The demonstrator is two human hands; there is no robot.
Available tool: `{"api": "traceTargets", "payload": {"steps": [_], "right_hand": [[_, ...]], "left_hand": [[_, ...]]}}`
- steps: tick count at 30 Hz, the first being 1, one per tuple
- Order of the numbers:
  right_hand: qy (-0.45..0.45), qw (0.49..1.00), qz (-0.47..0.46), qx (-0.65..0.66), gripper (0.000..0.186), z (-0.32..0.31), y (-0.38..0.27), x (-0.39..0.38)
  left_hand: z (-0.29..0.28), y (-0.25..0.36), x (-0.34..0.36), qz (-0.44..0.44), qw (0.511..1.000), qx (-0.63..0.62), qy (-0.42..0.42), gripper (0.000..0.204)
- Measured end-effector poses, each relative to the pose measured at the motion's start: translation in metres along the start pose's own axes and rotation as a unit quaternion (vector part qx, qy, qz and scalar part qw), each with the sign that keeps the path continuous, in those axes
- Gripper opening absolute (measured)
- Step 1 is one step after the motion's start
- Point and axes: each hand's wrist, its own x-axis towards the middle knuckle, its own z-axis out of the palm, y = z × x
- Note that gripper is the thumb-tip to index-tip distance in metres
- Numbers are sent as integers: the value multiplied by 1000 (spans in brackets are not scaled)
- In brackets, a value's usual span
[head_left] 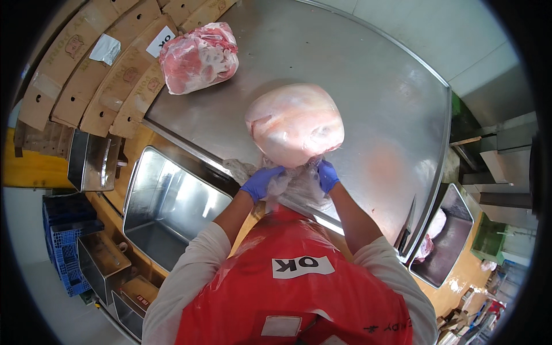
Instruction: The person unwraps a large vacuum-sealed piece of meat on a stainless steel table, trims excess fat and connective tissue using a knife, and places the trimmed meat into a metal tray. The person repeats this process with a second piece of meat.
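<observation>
A large pale, rounded joint of pork [295, 123] rests on the steel table [368, 126] in front of me, close to its near edge. Crumpled clear plastic bag [303, 185] lies bunched below the joint. My left hand [261, 183], in a blue glove, is closed on the plastic at the joint's near left side. On the near right side my right hand [328, 175], also blue-gloved, grips the same plastic. Its fingertips are partly hidden by film and meat. A second, redder piece of pork [199, 57] sits at the table's far left.
Stacked cardboard boxes [95, 66] border the table at far left. An open steel tub [172, 192] stands below its left edge. A knife [409, 221] lies near the right edge, beside another steel tub [451, 244] with meat in it. Blue crates [66, 241] stand at left.
</observation>
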Motion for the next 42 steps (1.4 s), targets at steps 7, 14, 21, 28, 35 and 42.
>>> {"api": "traceTargets", "payload": {"steps": [7,14,21,28,35,42], "right_hand": [[-32,978,-55,200,25,-20,-28,7],[-23,996,-52,-71,32,-8,-37,0],[4,909,-182,-374,35,19,11,-59],[-79,985,-102,-116,17,70,-36,-138],[-8,960,-264,-96,18,59,-187,-132],[-95,928,-249,-262,15,59,-91,-151]], "left_hand": [[34,-12,-30,3,967,253,23,39],[38,-29,-18,146,962,210,95,39],[1,-26,1,41,998,-20,-42,39],[8,-5,-41,15,991,-111,-69,39],[125,115,-60,111,948,-157,-253,22],[116,88,-66,217,968,87,-91,24]]}}
